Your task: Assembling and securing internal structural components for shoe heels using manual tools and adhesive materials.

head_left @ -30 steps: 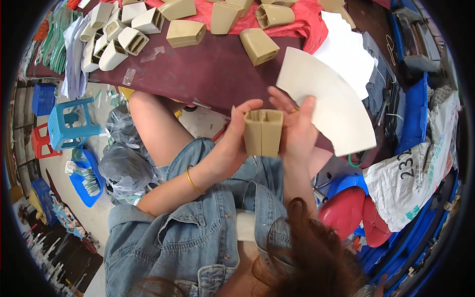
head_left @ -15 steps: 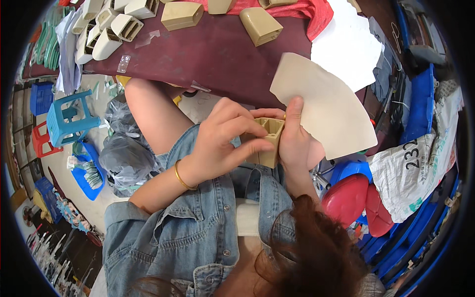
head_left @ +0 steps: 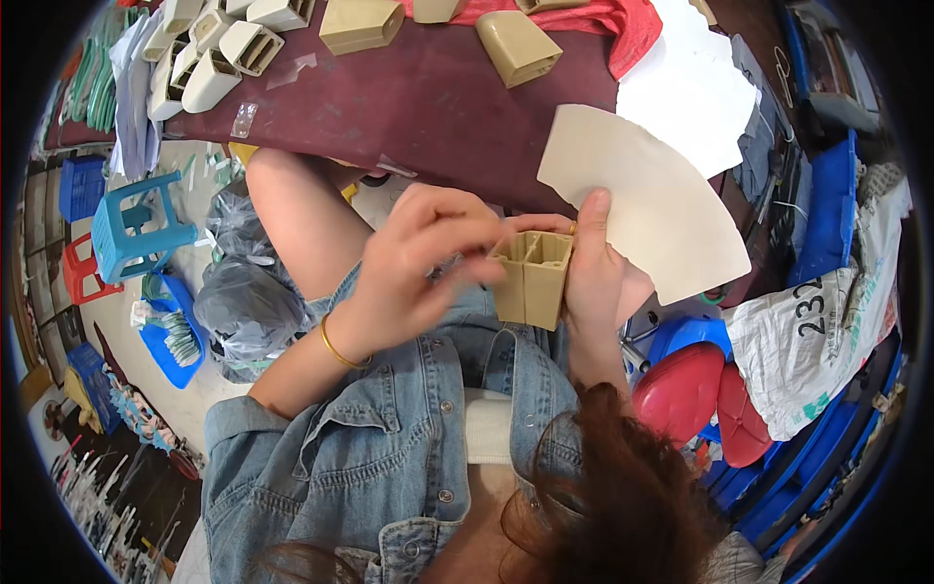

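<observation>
Nearest the camera, a denim jacket (head_left: 370,467) and a fall of dark hair (head_left: 623,496) are seen, and just beyond them a tan moulded block with open cells (head_left: 532,280) is held above the lap, its open end turned upward; it is gripped along its right side by the right hand (head_left: 595,282), whose fingers are closed around it with the thumb raised against a curved cream sheet (head_left: 647,200) pinned behind the block; the left hand (head_left: 418,258), a thin gold bangle (head_left: 336,346) at its wrist, is curled with its fingertips pinched at the block's upper left edge, and whether anything small is held between them cannot be told; compared with a second ago, when both hands were merely cupped at the block's sides, the left hand has been brought over the top of the block and is now drawn slightly back to the rim, which is judged to mean that the cells are being worked at or cleaned; further out, the dark maroon worktop (head_left: 428,97) is seen, with more tan blocks (head_left: 518,47) and white ones (head_left: 248,44) lying on it, a red cloth (head_left: 603,19) beside them, and a teal stool (head_left: 136,229) on the floor to the left.
</observation>
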The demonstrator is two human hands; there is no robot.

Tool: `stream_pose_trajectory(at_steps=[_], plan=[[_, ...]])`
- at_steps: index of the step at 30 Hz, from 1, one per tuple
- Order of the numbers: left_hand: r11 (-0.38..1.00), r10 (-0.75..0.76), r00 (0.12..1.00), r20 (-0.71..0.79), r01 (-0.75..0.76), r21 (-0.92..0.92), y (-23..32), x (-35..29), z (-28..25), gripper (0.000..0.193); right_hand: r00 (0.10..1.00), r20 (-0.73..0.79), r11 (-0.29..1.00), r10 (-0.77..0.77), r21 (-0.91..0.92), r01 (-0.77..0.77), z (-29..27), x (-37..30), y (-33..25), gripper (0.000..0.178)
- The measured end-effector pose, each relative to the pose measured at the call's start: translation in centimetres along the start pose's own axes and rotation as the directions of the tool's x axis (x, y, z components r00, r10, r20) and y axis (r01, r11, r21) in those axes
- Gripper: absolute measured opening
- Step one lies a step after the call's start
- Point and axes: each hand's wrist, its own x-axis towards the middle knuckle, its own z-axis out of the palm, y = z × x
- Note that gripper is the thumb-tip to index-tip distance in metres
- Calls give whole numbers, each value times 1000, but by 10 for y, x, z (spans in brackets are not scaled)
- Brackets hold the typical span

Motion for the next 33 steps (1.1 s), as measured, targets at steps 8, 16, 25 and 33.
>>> stream_pose_trajectory(at_steps=[8, 16, 25, 33], plan=[[988, 78, 997, 31, -73, -134, -3, -9, 16, 40, 1000, 7, 999, 23, -29, -23, 7, -2, -2, 63], [952, -58, 992, -110, 21, -305, 2, -6, 11, 51, 1000, 22, 1000, 13, -21, -13, 9, -6, -6, 63], [857, -319, 936, 148, 352, -375, 16, 1, 18, 77, 1000, -13, 997, -6, -83, 5, 3, -2, 8, 60], [956, -165, 973, 163, 198, -216, 12, 3, 12, 66, 998, -40, 983, -55, -178, 47, 6, -1, 10, 68]])
